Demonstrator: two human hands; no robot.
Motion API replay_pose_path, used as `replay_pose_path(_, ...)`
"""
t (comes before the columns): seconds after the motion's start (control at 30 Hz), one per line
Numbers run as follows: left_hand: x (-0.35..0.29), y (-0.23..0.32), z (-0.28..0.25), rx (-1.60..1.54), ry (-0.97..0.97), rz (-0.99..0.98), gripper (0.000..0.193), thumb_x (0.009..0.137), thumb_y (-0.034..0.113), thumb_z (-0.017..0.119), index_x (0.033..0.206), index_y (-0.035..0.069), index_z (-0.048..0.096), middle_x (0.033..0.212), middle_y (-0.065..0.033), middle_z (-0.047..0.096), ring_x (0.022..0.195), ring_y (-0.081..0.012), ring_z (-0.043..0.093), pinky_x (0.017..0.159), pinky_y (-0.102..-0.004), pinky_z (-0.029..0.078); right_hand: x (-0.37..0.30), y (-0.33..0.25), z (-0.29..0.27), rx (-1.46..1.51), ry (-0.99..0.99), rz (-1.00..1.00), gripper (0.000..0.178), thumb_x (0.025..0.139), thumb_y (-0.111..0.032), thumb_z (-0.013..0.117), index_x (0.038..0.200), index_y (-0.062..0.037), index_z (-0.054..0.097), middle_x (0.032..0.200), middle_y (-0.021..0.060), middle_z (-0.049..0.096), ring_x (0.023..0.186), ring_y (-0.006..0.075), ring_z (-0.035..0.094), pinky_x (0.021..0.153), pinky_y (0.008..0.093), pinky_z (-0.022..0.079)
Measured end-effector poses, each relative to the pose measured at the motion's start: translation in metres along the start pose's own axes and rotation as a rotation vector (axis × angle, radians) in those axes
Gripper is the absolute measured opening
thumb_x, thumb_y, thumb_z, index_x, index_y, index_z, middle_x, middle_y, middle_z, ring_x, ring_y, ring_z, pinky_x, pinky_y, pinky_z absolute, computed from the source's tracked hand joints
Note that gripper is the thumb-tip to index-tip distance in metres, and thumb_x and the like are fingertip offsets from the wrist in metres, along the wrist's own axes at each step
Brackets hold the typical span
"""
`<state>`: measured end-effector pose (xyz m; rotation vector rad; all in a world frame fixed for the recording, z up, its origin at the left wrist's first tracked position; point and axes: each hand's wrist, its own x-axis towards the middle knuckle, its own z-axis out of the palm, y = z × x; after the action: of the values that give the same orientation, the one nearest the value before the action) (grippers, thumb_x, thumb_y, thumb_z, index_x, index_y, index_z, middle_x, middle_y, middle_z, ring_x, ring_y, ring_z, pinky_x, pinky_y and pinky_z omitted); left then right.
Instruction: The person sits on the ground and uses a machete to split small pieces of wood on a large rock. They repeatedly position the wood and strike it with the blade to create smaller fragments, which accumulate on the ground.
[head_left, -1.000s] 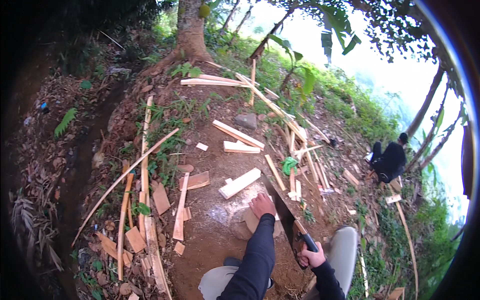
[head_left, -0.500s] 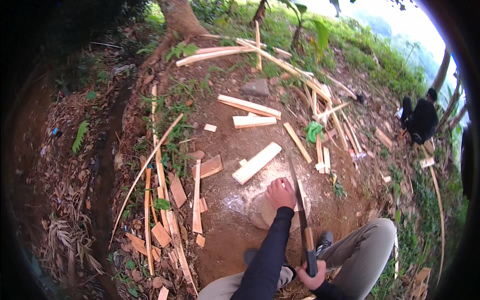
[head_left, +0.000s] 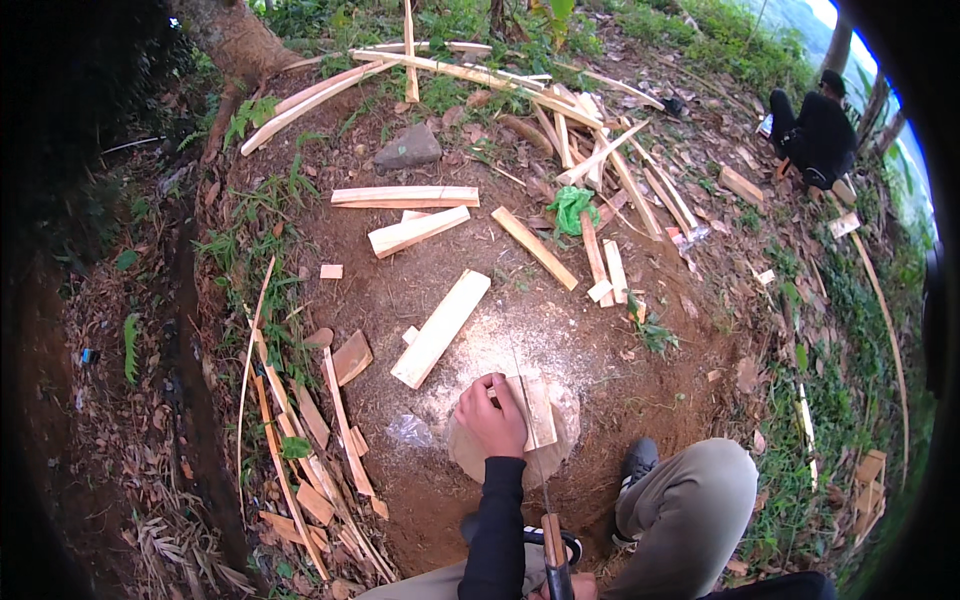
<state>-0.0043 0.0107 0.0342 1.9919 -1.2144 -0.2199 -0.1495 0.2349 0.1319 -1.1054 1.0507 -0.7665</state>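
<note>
On the round stump (head_left: 468, 455) lies a short pale wood block (head_left: 541, 412). My left hand (head_left: 492, 418) grips its left side with curled fingers. A long, thin-bladed tool (head_left: 554, 550) with a brown and black handle points away from me. Its blade is seen nearly edge-on and runs over or into the block; which one I cannot tell, nor can I make out teeth. My right hand (head_left: 575, 587) is closed around the handle at the bottom edge, partly cut off. Pale wood dust surrounds the stump.
A thick pale plank (head_left: 442, 328) lies just beyond the stump. Long strips (head_left: 345, 420) lie to the left, and a heap of sticks (head_left: 600, 150) stands farther off. A grey stone (head_left: 408, 147) and green bag (head_left: 573, 210) sit beyond. Another person (head_left: 822, 130) crouches far right.
My left hand is now on the wood block. The blade has turned from showing its flat side to nearly edge-on, and the handle is closer to me. The view has shifted.
</note>
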Motion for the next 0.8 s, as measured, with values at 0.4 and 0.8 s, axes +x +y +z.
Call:
replay_pose_path(0.4,0.005,-0.014,-0.007,-0.034,0.291,0.082,0.017,0.097,0.017,0.051,0.090,0.004,0.058,0.088,-0.0145,0.062,0.091,-0.0333,0.054,0.087,-0.0453,0.039,0.002,-0.047,-0.044,-0.177,-0.055,-0.045,0.024,0.077,-0.003,0.073,0.065,-0.0040,0.052,0.053,0.0011,0.055,0.051,0.0086,0.058,0.048,0.0252,0.044)
replay_pose_path(0.8,0.002,-0.005,0.000,-0.171,0.256,0.018,0.017,0.097,0.015,0.051,0.091,0.001,0.058,0.088,-0.0174,0.063,0.088,-0.0370,0.054,0.082,-0.0463,0.042,0.010,-0.047,-0.066,-0.149,-0.050,-0.080,0.020,0.074,-0.003,0.071,0.065,-0.0028,0.053,0.051,0.0030,0.056,0.046,0.0103,0.057,0.047,0.0268,0.045)
